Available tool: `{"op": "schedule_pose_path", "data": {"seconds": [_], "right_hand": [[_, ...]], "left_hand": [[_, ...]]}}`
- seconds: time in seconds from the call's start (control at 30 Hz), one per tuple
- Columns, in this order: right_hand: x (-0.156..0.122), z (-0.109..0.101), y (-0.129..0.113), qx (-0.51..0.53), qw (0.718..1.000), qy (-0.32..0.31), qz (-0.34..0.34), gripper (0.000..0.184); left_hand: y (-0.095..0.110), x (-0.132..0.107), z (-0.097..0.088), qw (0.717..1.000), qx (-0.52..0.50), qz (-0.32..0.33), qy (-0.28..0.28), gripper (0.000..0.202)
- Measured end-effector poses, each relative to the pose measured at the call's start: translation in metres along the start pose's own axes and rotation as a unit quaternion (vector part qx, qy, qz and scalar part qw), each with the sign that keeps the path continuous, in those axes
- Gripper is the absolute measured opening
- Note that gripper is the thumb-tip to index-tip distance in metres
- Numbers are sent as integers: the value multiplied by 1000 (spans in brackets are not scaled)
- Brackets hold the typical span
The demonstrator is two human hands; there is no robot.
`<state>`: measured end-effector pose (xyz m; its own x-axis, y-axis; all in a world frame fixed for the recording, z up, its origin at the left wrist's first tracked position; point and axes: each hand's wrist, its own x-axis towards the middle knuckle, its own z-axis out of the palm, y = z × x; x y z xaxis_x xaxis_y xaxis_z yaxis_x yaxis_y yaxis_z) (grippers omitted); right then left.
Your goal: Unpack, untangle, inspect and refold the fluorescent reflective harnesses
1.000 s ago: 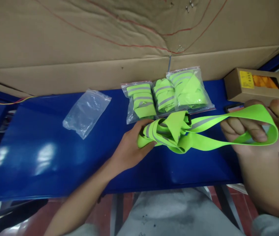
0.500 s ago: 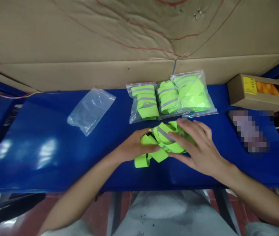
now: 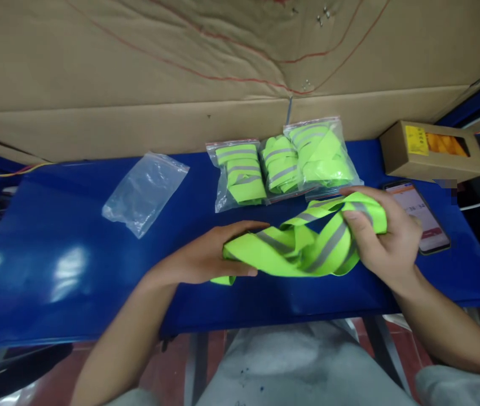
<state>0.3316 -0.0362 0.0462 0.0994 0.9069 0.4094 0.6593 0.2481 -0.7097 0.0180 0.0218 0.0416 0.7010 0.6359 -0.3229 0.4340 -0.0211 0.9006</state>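
A neon green reflective strap (image 3: 299, 248) with grey stripes stretches across the blue table (image 3: 53, 248) between my hands. My left hand (image 3: 206, 256) pinches its left end low on the table, thumb under, fingers over. My right hand (image 3: 386, 239) is closed round its right end, lifted slightly off the table. Behind the strap lie three clear bags of folded green straps (image 3: 282, 163) side by side. An empty clear plastic bag (image 3: 144, 190) lies to the left.
A brown cardboard box with a yellow label (image 3: 432, 151) stands at the back right. A phone (image 3: 423, 217) with a lit screen lies beside my right hand. A large cardboard sheet (image 3: 180, 67) walls off the table's back. My grey-clad lap is below the table edge.
The strap was bunched under both hands half a second ago. Now my right hand has pulled its end out to the right, spreading the strap between my hands.
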Motion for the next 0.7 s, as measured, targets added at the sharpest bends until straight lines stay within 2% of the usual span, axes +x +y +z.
{"op": "schedule_pose_path", "data": {"seconds": [0.1, 0.23, 0.33, 0.43, 0.53, 0.63, 0.7], "right_hand": [[5, -2, -2, 36, 997, 41, 54, 27], [15, -6, -2, 160, 976, 68, 128, 28], [20, -7, 1, 154, 974, 119, 120, 22], [20, -4, 6, 88, 987, 129, 41, 23], [14, 0, 9, 22, 993, 71, -97, 37], [4, 6, 8, -36, 964, 27, -262, 51], [-3, 12, 4, -41, 943, -43, -326, 62]], "left_hand": [[-1, -5, -7, 1000, -11, 2, -29, 65], [-2, -6, -14, 1000, -2, 9, -17, 66], [-6, -3, -17, 1000, -12, -2, -17, 65], [-11, 2, -17, 996, -74, -21, -47, 63], [-15, 6, -17, 995, -72, -13, -63, 62], [-14, 9, -16, 995, -81, 1, -61, 67], [-12, 10, -15, 989, -131, 2, -61, 73]]}}
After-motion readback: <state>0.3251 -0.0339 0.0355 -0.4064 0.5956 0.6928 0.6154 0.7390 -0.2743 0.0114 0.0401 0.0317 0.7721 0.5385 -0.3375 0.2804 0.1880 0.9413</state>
